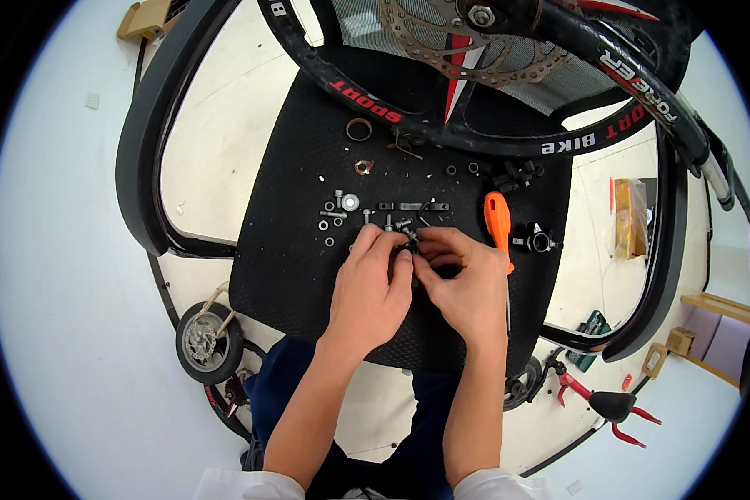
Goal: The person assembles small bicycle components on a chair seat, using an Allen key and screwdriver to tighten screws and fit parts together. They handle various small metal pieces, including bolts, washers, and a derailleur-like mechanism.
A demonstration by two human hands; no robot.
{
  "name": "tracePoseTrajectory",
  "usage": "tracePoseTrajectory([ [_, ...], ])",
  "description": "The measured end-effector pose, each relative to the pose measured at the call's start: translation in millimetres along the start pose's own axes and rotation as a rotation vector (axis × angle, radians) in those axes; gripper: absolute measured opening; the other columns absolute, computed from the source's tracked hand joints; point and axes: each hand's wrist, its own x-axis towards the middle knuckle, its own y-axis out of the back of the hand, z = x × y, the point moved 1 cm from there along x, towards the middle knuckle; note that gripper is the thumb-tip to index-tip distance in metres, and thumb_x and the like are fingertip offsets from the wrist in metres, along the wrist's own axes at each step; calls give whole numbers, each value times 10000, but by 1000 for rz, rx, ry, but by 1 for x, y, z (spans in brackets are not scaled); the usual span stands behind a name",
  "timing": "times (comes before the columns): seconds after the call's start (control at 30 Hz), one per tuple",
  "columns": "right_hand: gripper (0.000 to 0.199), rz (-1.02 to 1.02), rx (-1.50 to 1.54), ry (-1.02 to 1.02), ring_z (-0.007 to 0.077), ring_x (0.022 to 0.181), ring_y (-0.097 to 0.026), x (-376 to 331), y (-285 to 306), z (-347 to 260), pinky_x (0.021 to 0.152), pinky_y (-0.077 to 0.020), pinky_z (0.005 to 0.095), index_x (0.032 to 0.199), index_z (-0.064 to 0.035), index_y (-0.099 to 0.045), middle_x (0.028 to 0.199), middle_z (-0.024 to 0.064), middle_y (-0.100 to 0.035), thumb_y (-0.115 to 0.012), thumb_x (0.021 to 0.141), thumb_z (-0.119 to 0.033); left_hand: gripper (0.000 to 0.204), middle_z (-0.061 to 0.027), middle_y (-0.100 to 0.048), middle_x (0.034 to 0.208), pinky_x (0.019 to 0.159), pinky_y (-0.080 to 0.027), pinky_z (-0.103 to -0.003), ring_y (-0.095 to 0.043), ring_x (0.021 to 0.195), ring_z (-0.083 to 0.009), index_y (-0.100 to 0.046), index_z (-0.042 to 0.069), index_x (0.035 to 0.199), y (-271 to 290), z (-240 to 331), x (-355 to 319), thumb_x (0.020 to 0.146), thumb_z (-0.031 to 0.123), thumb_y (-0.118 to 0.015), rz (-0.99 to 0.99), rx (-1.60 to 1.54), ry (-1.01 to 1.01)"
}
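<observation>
My left hand (368,290) and my right hand (467,287) meet over the black seat (300,275), thumbs and fingers pinched close together. Between their fingertips is a small dark part (411,247), mostly covered, its kind too small to make out. Just beyond the fingers lie small silver bolts (389,222) and a thin hex key (426,212). A flat black bar with holes (412,206) lies behind them. Left of these are several loose nuts and washers (329,242) and a round silver cap (350,202). An orange-handled screwdriver (497,218) lies right of my right hand.
A bike wheel (467,137) with a brake disc (508,71) spans the seat's far side. A black clamp (540,240) sits at right, a rusty ring (358,129) farther back. Chair armrests (137,158) flank the seat. A small wheel (208,342) stands on the floor at left.
</observation>
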Motion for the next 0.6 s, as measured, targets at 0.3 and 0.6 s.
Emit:
tracePoseTrajectory([
  [0.3,235,-30,60,101,190,775,-730,0,1,11,759,-588,279,985,28,-730,891,129,-743,-720,753,69,203,-160,-612,970,774,-511,-391,-646,855,-315,-662,-65,997,2,-1,3,924,106,-581,14,-96,37],
  [0.6,253,-93,361,-55,123,826,-698,7,0,20,803,-577,253,1004,72,-705,925,106,-737,-691,753,101,198,-154,-621,928,762,-511,-381,-649,826,-292,-681,-67,965,1,-5,4,911,101,-589,25,-144,54],
])
